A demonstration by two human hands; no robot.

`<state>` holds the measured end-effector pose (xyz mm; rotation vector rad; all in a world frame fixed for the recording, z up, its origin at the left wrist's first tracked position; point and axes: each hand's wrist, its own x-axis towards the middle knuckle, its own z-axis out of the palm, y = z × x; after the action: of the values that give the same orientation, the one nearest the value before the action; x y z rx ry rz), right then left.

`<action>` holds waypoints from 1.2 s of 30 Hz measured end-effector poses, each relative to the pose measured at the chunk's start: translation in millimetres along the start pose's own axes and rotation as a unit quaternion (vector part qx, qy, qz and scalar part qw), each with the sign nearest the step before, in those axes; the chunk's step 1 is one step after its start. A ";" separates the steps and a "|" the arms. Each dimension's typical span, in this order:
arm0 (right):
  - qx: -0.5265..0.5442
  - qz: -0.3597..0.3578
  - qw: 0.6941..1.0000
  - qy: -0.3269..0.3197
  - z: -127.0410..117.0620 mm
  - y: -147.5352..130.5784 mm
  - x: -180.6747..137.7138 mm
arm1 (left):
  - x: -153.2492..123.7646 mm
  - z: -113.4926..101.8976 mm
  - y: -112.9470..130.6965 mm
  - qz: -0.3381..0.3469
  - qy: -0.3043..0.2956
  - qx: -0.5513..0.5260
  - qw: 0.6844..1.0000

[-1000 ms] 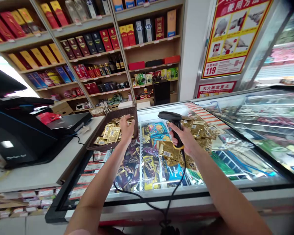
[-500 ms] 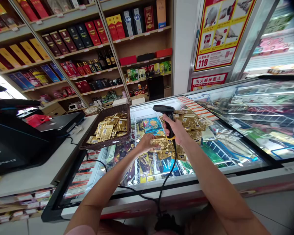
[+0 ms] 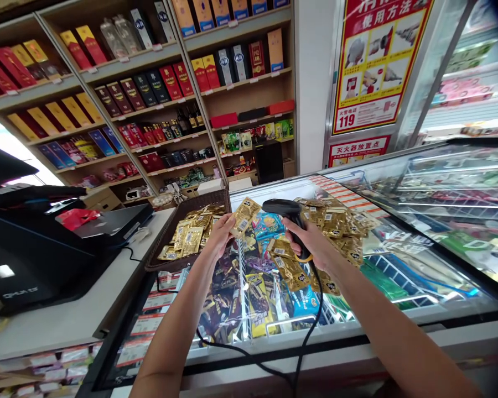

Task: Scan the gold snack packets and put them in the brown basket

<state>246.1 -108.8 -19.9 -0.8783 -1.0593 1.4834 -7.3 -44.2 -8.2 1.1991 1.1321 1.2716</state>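
Nearest, a black cable (image 3: 320, 296) hangs from the scanner in front of the glass-topped freezer (image 3: 473, 334). Above the glass, the right hand (image 3: 311, 240) is closed around the grip of the black scanner (image 3: 288, 211); whether the trigger is pressed cannot be told. The scanner's head points left.

The left hand (image 3: 222, 229) pinches one gold packet (image 3: 247, 215) by its near-left edge, fingers nearly together. The packet is aloft, just beside the scanner's head; contact cannot be confirmed. Its long axis runs from near left to far right, tilted, its barcode at the near end and facing the wearer.

Step in hand, as judged: presenting the packet to the scanner. A reading would call for the barcode to be turned squarely towards the head.

To the left, a brown basket (image 3: 162, 237) holds similar packets; to the right lies a loose pile (image 3: 334, 221). Stocked shelves (image 3: 249, 77) stand farthest.
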 end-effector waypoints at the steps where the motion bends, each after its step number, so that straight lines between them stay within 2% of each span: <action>1: -0.004 0.005 1.000 0.000 1.5 0.2 -1.3 | 2.3 -5.3 -0.2 0.004 0.017 -0.014 1.000; 4: -0.019 0.018 1.000 -0.007 6.1 0.2 -6.0 | 8.4 -17.7 -4.5 0.013 0.071 -0.049 0.996; 6: -0.036 0.021 0.999 -0.019 8.6 0.8 -8.7 | 11.0 -20.7 -8.7 0.012 0.084 -0.069 0.994; 11: -0.085 0.031 0.994 -0.053 12.6 3.0 -13.5 | 12.9 -18.1 -15.6 0.009 0.064 -0.079 0.995; 18: -0.133 0.043 0.985 -0.105 15.7 2.4 -18.9 | 14.0 -18.3 -18.3 0.006 0.067 -0.076 0.995; 36: -0.144 0.028 0.984 -0.100 14.4 2.1 -17.5 | 14.7 -15.9 -17.1 -0.002 0.073 -0.051 0.996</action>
<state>234.9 -128.5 -17.2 -0.9794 -1.4342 1.5115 -22.0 -28.5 -25.5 1.0420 1.1597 1.4164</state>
